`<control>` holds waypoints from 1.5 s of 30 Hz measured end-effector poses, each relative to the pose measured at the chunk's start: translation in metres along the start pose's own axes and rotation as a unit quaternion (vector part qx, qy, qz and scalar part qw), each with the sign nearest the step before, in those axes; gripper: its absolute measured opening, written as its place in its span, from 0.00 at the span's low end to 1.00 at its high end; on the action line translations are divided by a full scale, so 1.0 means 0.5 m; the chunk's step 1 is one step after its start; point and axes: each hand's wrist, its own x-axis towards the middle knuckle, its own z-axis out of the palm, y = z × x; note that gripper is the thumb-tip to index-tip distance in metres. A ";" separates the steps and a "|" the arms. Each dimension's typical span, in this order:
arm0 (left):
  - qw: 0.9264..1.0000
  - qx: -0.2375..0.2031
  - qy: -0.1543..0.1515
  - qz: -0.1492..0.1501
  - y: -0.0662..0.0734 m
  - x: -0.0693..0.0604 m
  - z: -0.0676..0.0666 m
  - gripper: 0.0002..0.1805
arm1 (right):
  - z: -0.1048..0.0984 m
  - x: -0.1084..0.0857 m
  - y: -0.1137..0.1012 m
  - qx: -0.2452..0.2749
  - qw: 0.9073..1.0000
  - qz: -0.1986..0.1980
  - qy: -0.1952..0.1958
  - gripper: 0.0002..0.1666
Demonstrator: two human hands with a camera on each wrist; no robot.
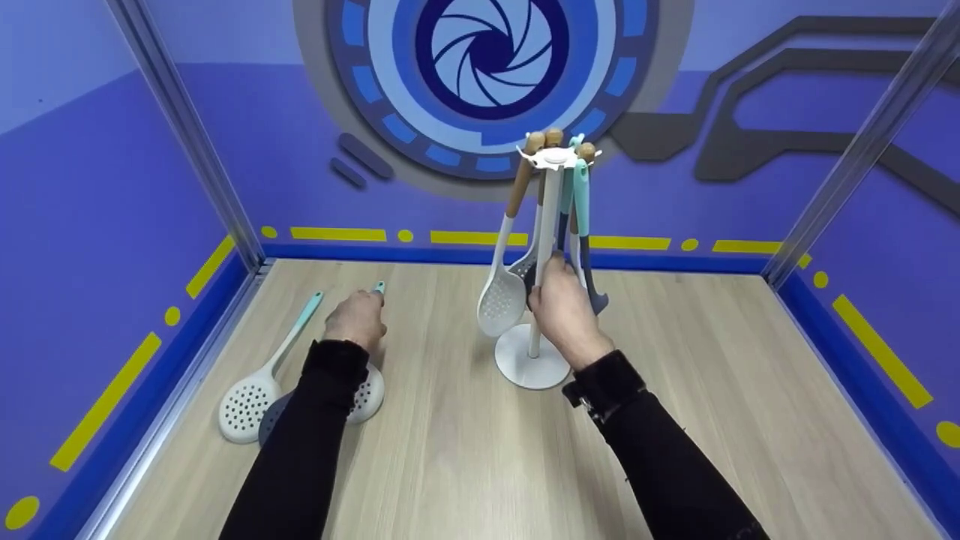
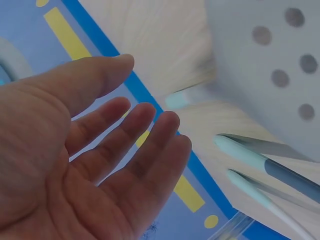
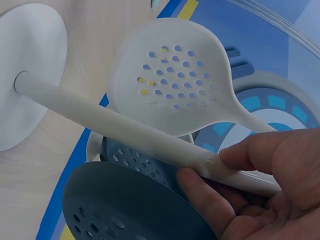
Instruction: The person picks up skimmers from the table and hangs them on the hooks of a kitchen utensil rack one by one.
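A white utensil stand (image 1: 531,367) has several kitchen tools hanging round its top. My right hand (image 1: 562,304) grips the stand's pole (image 3: 120,127), thumb on one side and fingers on the other. Close to that hand hang a white skimmer (image 3: 170,75) with a wooden handle and a dark skimmer (image 3: 125,200). My left hand (image 2: 110,140) holds nothing; its fingers are loosely bent above the skimmers at the left. Below it lies a white skimmer (image 1: 369,394) with a mint handle end. Beside that lie a dark skimmer (image 1: 274,421), mostly behind my sleeve, and another white skimmer (image 1: 251,405).
The wooden table (image 1: 450,450) is bounded by a purple-blue back wall (image 1: 270,150) and side walls with metal corner posts (image 1: 187,135). The hanging tools have wooden or mint handles; some are hidden behind the pole and my right hand.
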 end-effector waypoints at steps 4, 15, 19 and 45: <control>1.000 0.019 -0.015 -0.016 -0.002 0.008 0.003 0.20 | 0.001 -0.001 0.002 -0.002 1.000 -0.006 0.004 0.34; 0.998 0.013 -0.040 -0.040 -0.010 0.003 0.003 0.04 | 0.000 -0.001 0.001 -0.005 1.000 -0.002 0.002 0.34; 0.999 0.009 -0.033 -0.032 -0.012 -0.007 0.004 0.07 | 0.001 -0.001 0.001 -0.007 1.000 -0.003 0.006 0.32; 0.999 -0.004 -0.030 -0.040 -0.035 -0.010 0.018 0.06 | 0.002 -0.004 0.002 -0.001 1.000 -0.015 0.011 0.32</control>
